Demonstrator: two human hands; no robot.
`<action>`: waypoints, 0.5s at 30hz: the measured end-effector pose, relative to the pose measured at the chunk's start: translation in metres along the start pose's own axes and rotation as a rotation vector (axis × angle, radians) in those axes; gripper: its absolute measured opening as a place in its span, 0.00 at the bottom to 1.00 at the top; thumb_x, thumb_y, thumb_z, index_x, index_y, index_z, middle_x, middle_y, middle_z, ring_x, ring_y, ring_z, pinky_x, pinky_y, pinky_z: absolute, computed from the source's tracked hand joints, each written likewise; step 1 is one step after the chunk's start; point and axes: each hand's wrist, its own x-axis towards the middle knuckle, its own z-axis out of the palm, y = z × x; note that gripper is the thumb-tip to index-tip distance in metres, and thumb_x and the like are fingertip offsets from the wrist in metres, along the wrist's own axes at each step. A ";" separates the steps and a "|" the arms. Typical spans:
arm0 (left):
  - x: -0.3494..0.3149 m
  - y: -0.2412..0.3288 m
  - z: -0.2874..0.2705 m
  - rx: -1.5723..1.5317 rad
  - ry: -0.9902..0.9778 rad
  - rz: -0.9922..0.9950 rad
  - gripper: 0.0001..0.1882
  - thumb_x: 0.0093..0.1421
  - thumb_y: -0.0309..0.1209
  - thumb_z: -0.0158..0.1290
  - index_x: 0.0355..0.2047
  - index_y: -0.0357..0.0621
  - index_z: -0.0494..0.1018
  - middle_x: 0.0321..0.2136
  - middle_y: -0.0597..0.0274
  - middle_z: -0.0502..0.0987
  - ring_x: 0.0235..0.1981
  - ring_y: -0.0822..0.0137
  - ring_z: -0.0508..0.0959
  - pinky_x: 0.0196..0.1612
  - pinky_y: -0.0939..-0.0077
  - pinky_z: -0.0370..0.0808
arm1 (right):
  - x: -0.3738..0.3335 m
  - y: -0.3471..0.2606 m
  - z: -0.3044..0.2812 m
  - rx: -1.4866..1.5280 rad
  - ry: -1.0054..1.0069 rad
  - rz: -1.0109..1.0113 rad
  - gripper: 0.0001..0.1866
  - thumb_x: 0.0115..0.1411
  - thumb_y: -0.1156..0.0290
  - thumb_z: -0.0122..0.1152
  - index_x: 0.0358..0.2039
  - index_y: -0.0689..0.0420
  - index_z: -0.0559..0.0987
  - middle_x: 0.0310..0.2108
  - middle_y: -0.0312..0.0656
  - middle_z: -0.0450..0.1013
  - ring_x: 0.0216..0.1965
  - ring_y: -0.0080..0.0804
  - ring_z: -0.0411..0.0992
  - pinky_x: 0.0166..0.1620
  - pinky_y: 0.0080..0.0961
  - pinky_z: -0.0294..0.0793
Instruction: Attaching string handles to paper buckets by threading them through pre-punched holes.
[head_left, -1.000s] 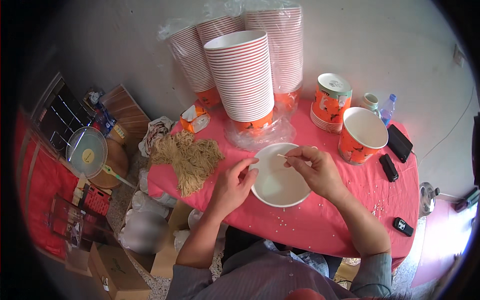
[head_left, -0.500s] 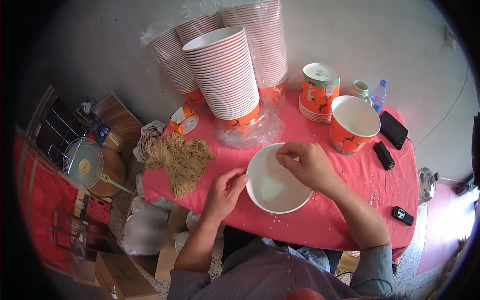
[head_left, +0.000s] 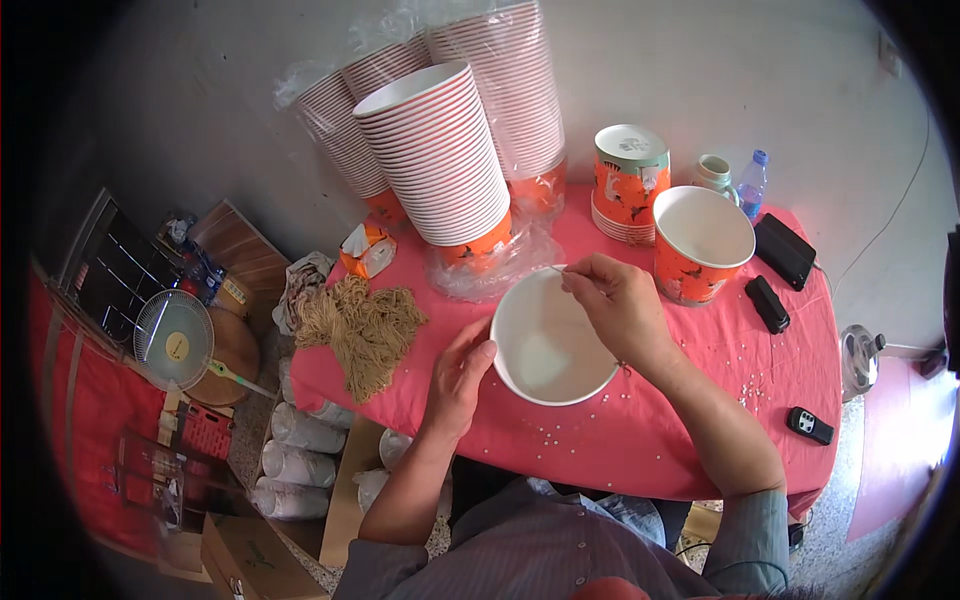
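A white paper bowl (head_left: 545, 345) sits tilted toward me on the pink tablecloth (head_left: 700, 420). My left hand (head_left: 458, 375) grips its left rim. My right hand (head_left: 618, 305) rests over the bowl's far right rim, fingers pinched on a thin pale string (head_left: 558, 269) at the rim. A heap of tan string (head_left: 362, 325) lies to the left on the table.
Tall stacks of orange-and-white paper bowls (head_left: 440, 160) in plastic stand behind. An open orange bowl (head_left: 700, 245), a short upturned stack (head_left: 628, 190), a small bottle (head_left: 752, 185), black devices (head_left: 785, 250) and scattered white bits lie right. A small fan (head_left: 175, 340) stands on the floor at left.
My right hand has shifted from the bowl's middle to its far right rim, pinching the string there. My left hand stays on the left rim. The view has drifted a little.
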 end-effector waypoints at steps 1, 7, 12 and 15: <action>0.002 0.001 0.001 -0.030 -0.031 0.027 0.27 0.77 0.34 0.57 0.70 0.32 0.70 0.61 0.55 0.79 0.61 0.69 0.77 0.64 0.73 0.72 | 0.001 0.003 0.001 0.057 0.052 -0.030 0.12 0.70 0.67 0.66 0.45 0.63 0.87 0.33 0.53 0.85 0.36 0.43 0.87 0.43 0.37 0.84; 0.009 0.020 0.001 0.546 -0.223 0.510 0.45 0.70 0.48 0.65 0.78 0.38 0.61 0.76 0.43 0.64 0.78 0.48 0.64 0.77 0.51 0.62 | 0.010 0.019 -0.004 0.276 -0.036 -0.149 0.12 0.77 0.67 0.62 0.49 0.63 0.84 0.40 0.42 0.87 0.42 0.24 0.83 0.48 0.28 0.82; 0.012 0.011 0.017 0.770 -0.263 0.702 0.49 0.60 0.58 0.70 0.76 0.53 0.68 0.73 0.39 0.63 0.73 0.35 0.66 0.74 0.40 0.64 | 0.014 0.047 0.001 0.473 -0.259 0.020 0.11 0.79 0.66 0.60 0.48 0.60 0.84 0.43 0.33 0.83 0.45 0.19 0.78 0.50 0.23 0.78; 0.010 0.012 0.030 0.944 -0.205 0.725 0.52 0.57 0.57 0.73 0.75 0.47 0.66 0.71 0.41 0.66 0.71 0.37 0.67 0.72 0.39 0.65 | 0.013 0.049 0.001 0.671 -0.344 0.124 0.09 0.78 0.67 0.62 0.46 0.59 0.84 0.39 0.28 0.80 0.40 0.15 0.75 0.47 0.22 0.77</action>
